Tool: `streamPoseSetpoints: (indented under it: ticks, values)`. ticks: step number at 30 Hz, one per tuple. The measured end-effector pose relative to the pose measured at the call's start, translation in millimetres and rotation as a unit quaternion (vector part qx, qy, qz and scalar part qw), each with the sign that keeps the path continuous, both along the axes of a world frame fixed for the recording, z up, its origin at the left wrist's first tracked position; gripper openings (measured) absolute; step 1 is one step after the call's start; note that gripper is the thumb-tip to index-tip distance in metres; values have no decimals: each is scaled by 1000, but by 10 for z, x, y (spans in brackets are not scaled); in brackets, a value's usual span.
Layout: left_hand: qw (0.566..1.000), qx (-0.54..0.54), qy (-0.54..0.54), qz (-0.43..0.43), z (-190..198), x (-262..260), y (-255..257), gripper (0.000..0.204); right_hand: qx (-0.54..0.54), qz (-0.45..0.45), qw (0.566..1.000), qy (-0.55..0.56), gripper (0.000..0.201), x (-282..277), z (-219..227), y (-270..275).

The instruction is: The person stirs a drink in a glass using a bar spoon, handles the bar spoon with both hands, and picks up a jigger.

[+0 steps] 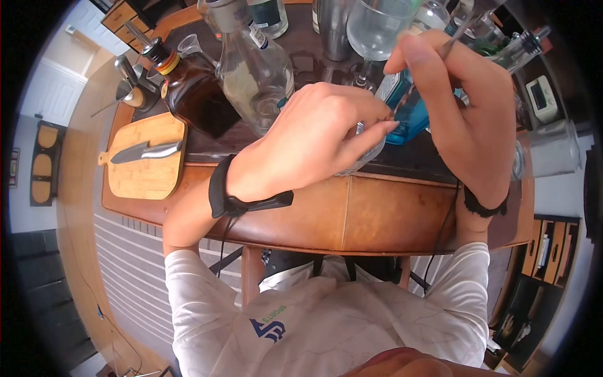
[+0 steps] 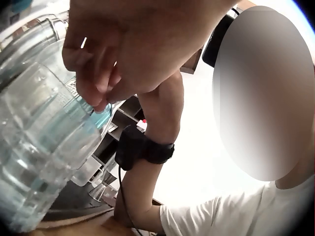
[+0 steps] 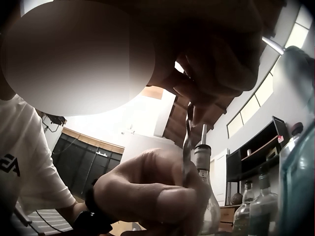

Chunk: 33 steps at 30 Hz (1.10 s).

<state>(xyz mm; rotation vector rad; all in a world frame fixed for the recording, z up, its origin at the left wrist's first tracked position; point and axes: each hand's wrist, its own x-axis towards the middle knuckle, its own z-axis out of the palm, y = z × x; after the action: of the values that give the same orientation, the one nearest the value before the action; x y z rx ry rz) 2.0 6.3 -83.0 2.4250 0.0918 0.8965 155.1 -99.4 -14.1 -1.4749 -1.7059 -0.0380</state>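
A bar spoon with a twisted metal shaft runs between both hands. Its upper part is pinched by the fingers of my right hand, which is raised on the right. Lower down, my left hand pinches the shaft between thumb and fingers. Beneath the left hand stands a clear glass, mostly covered by it in the head view; its patterned wall fills the left of the left wrist view. A blue bottle is right behind the fingertips. The spoon's lower end is hidden.
At left a knife lies on a wooden board, near a dark brown bottle with a pourer. A clear bottle, a stemmed glass and a metal shaker stand behind. A clear vessel is at right.
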Motion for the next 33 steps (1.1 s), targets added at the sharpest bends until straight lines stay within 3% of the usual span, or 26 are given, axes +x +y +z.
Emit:
streamPoseSetpoints:
  ticks: [5, 11, 17, 20, 26, 33]
  values:
    - [996, -37, 80, -15, 132, -81, 0, 26, -30, 47, 998, -4, 26, 136, 28, 40]
    - [998, -22, 45, 36, 179, -119, -1, 25, -145, 120, 976, 111, 27, 175, 37, 33]
    - [996, -27, -11, 79, 236, -113, 3, 19, -55, 113, 982, 144, 19, 50, -92, 126]
    - [996, -20, -11, 90, 273, -116, 9, 18, -86, 146, 978, 123, 16, 88, -77, 186]
    - [996, -17, -18, 81, 331, -116, -1, 10, 93, 154, 982, 55, 20, 84, -166, 312]
    - [994, -20, -79, 79, 574, -58, -10, 10, 121, 174, 974, 85, 27, 104, 16, 307]
